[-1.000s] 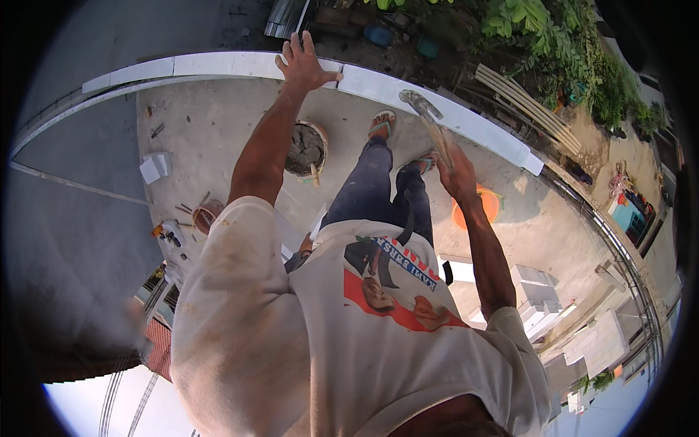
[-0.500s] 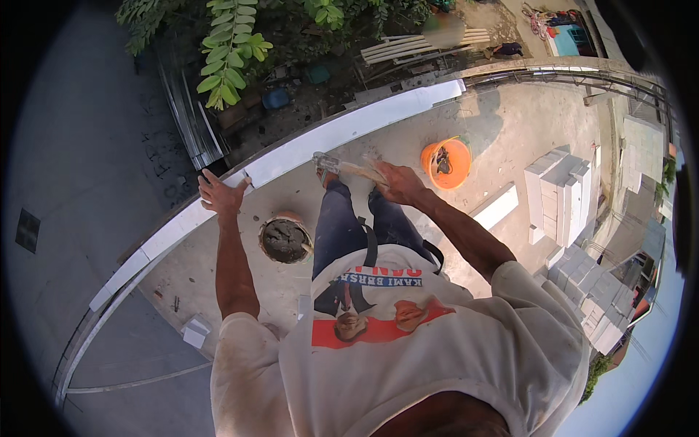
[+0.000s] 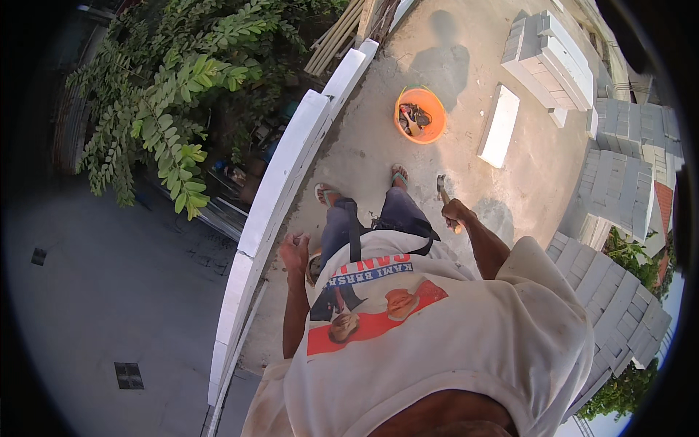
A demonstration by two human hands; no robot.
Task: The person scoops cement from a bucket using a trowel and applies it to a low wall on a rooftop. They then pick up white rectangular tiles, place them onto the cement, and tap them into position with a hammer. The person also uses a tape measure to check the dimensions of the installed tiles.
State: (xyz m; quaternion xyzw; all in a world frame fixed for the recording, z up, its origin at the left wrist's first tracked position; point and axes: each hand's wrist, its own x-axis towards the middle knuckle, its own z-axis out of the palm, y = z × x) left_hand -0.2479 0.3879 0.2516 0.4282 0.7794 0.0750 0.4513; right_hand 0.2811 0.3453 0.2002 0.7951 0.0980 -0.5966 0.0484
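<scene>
My right hand (image 3: 457, 213) is closed round the wooden handle of a hammer (image 3: 443, 191), whose head points away from me above the concrete floor. My left hand (image 3: 295, 253) is off the wall, its fingers curled together; whether something small is in them I cannot make out. Just left of it runs a low wall of white blocks (image 3: 271, 178), with one block at its far part standing higher than the end beyond it. A mortar bucket (image 3: 314, 271) shows only in part behind my left forearm and shirt.
An orange bucket (image 3: 438, 130) with tools inside stands ahead of my feet. To its right a white block (image 3: 499, 125) lies on the floor. Block stacks (image 3: 557, 65) rise at the right. Leafy branches (image 3: 167, 124) hang beyond the wall, and a lower grey surface (image 3: 87, 291) lies left.
My left hand has come off the wall top and moved back toward my body. The right hand has swung the hammer out to the right. The view has turned to the right.
</scene>
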